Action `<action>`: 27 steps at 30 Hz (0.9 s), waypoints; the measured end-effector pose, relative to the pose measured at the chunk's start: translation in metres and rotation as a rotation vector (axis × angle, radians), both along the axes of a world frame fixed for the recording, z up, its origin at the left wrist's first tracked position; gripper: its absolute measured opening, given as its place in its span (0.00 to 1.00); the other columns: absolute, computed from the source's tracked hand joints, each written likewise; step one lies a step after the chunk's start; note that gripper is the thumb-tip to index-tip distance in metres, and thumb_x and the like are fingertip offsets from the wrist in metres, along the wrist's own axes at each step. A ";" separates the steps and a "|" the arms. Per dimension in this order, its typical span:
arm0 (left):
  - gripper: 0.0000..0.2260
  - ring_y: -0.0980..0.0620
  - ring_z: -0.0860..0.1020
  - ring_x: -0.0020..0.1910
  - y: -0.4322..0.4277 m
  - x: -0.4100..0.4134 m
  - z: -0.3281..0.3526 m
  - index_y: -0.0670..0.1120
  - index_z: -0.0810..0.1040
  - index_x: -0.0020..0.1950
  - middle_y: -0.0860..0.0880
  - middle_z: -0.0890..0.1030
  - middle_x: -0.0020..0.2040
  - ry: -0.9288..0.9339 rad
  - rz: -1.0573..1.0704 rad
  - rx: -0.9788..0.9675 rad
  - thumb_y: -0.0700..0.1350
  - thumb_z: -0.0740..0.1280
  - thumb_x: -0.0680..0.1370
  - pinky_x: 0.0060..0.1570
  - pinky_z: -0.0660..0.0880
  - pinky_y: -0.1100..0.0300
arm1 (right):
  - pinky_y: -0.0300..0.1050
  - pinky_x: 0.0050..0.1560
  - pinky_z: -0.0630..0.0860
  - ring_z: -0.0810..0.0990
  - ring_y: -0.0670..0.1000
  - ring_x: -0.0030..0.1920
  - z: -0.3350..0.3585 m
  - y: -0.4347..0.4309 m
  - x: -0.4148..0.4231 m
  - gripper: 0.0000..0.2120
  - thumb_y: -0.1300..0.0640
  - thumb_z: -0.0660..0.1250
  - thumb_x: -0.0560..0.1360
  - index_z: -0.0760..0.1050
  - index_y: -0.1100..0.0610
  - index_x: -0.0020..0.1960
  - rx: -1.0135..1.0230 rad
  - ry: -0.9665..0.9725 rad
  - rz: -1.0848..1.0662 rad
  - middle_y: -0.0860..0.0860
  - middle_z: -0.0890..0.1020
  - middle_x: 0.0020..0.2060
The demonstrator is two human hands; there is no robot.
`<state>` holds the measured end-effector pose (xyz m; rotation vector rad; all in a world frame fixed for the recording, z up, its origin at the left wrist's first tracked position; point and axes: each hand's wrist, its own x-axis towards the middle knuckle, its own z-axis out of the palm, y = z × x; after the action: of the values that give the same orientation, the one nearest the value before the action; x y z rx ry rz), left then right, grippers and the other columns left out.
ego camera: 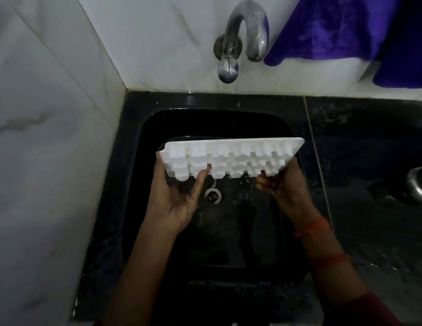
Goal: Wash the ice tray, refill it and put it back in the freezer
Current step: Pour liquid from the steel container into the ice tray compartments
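Note:
A white plastic ice tray (231,158) is held over the black sink (134,184), tipped so the bumpy undersides of its cells face me. My left hand (179,198) grips the tray's left end, thumb laid across the cells. My right hand (278,187) holds the tray's right end from below, fingers curled round its edge. A few drops of water fall from the tray's lower edge. The metal tap (247,36) curves out of the wall above the sink; I see no stream from its spout.
The drain (213,195) sits in the wet sink floor below the tray. White marble tiles close the left side and the back. A purple cloth (342,31) hangs at the upper right. A metal vessel (417,185) stands on the black counter at the right edge.

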<state>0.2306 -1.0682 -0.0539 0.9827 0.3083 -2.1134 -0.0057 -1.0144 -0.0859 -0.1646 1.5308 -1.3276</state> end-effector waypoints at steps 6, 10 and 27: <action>0.31 0.36 0.84 0.57 0.007 -0.014 -0.005 0.44 0.80 0.69 0.37 0.80 0.66 -0.054 -0.011 0.056 0.59 0.78 0.71 0.37 0.85 0.53 | 0.42 0.28 0.79 0.77 0.48 0.24 -0.003 0.007 0.011 0.22 0.43 0.51 0.84 0.76 0.55 0.45 0.065 -0.007 -0.108 0.52 0.78 0.30; 0.34 0.38 0.84 0.57 0.005 -0.010 -0.009 0.44 0.81 0.68 0.37 0.80 0.66 -0.063 0.025 0.120 0.61 0.79 0.68 0.38 0.85 0.53 | 0.42 0.29 0.79 0.74 0.51 0.26 0.002 0.011 0.010 0.23 0.48 0.48 0.84 0.75 0.58 0.41 0.072 0.015 -0.001 0.53 0.76 0.26; 0.31 0.39 0.86 0.55 0.001 -0.025 0.023 0.40 0.80 0.67 0.39 0.82 0.63 -0.129 -0.052 -0.059 0.56 0.78 0.70 0.39 0.85 0.51 | 0.46 0.34 0.82 0.81 0.49 0.27 0.021 0.024 0.005 0.23 0.44 0.50 0.85 0.78 0.56 0.48 -0.038 -0.014 -0.188 0.51 0.82 0.28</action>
<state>0.2060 -1.0671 -0.0309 1.0962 0.1567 -2.0818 -0.0010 -0.9902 -0.0646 -0.0356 1.5396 -1.5032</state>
